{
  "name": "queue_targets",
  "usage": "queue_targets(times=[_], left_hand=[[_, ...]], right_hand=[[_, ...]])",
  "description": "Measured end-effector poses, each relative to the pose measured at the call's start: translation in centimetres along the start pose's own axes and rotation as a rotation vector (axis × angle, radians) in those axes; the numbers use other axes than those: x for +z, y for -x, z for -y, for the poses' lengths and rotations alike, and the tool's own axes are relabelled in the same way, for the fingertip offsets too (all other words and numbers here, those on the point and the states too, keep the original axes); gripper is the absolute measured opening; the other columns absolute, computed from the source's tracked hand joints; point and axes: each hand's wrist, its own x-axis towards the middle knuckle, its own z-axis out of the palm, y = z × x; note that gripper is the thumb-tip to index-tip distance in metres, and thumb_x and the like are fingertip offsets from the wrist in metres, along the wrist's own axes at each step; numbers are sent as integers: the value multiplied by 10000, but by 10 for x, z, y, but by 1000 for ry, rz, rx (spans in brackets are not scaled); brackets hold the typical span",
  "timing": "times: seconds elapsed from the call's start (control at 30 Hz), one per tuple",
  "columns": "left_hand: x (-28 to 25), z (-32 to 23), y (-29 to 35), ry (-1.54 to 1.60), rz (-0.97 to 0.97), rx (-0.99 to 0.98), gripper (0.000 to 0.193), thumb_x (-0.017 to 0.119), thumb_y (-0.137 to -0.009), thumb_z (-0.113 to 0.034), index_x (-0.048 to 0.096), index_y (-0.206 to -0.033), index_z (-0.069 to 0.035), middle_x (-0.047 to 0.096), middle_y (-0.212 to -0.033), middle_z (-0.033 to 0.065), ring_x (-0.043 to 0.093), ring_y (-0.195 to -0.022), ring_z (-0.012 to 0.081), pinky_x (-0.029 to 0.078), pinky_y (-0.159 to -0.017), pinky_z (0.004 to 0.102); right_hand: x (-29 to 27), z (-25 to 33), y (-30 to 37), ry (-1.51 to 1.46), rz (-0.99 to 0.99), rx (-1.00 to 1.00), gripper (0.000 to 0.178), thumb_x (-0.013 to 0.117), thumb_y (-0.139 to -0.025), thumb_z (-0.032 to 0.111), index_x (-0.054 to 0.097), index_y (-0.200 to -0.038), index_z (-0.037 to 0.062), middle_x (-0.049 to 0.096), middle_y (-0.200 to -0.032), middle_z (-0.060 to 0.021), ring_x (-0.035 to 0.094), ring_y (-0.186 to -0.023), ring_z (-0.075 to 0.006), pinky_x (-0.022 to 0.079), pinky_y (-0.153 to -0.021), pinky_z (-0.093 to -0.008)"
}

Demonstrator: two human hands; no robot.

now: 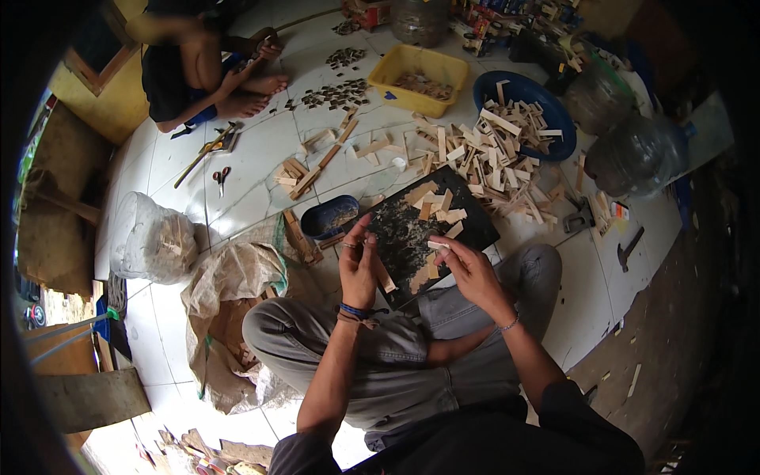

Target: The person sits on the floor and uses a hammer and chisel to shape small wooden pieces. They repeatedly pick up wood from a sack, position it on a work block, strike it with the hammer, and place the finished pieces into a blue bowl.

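Over my lap, my right hand pinches a small pale wooden piece between thumb and fingers. Facing it, my left hand is raised with thumb and fingers drawn close together; whether anything sits between them is hard to make out. A dark, stained board lies in front of me, partly behind both hands. Several wooden strips rest on its far part, and a single wooden strip shows beside my left hand.
A large heap of wood pieces spills from a blue basin. Nearby are a yellow tub, blue tray, sack, scissors, hammer and water jug. Another person sits at the far left.
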Motion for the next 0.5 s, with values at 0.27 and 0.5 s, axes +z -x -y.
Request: queue_targets(times=[0.27, 0.5], left_hand=[[12, 2, 18, -30, 48, 72, 352, 813, -865, 62, 668, -1176, -17, 629, -1027, -6, 620, -960, 78, 508, -875, 229], [17, 5, 24, 9, 52, 24, 186, 771, -941, -19, 660, -1090, -32, 682, -970, 18, 630, -918, 83, 512, -854, 231]], right_hand=[[29, 0, 2, -588, -75, 161, 257, 646, -1056, 184, 657, -1275, 50, 722, -1017, -22, 628, -873, -44, 449, -661, -205], [42, 13, 3, -675, -98, 114, 282, 675, -1035, 162, 598, -1290, 70, 730, -1064, -16, 668, -953, -50, 450, -680, -196]])
